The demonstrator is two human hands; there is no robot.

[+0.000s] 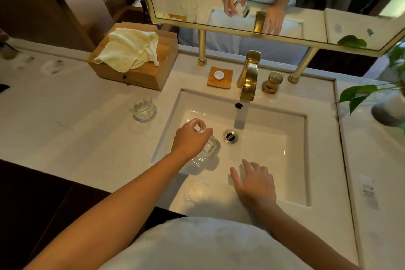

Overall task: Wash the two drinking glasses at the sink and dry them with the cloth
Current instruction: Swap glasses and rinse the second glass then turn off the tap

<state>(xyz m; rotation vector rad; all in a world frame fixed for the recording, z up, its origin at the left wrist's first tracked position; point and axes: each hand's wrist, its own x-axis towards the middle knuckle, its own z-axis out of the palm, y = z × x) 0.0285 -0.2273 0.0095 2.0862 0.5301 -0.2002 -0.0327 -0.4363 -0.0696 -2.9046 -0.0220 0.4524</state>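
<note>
My left hand (190,138) grips a clear ribbed drinking glass (209,149) by its rim, holding it tilted over the left part of the white sink basin (274,149). The second glass (142,107) stands upright on the counter to the left of the sink. My right hand (255,182) hovers over the basin's front edge, fingers spread and holding nothing. A pale yellow cloth (129,48) lies crumpled on a wooden box (140,74) at the back left. No water runs from the gold tap (248,81).
A gold tap handle (272,82) sits right of the spout. A wooden soap dish (219,76) stands left of it. The drain (230,136) is mid-basin. A potted plant (372,94) occupies the right counter. A gold-framed mirror (263,2) stands behind on posts.
</note>
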